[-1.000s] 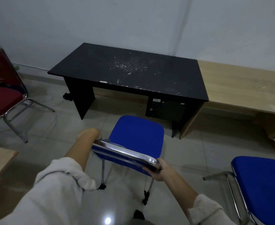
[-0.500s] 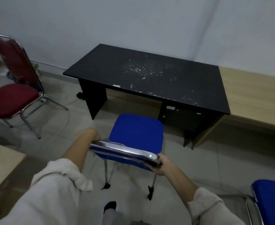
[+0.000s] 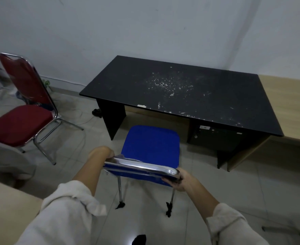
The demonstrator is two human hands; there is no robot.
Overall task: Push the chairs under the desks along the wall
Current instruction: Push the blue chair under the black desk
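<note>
A: How far along was it?

B: Barely begun, I'd judge. The blue chair (image 3: 152, 147) stood just before the black desk (image 3: 181, 92), its seat not yet under, and the red chair (image 3: 22, 121) sat well off to the left

A: And the grip?

B: The left hand (image 3: 101, 153) and right hand (image 3: 182, 180) were each clamped on a corner of the backrest's chrome rail. Padded fabric seat, thin steel legs, a matte desktop flecked white
</note>
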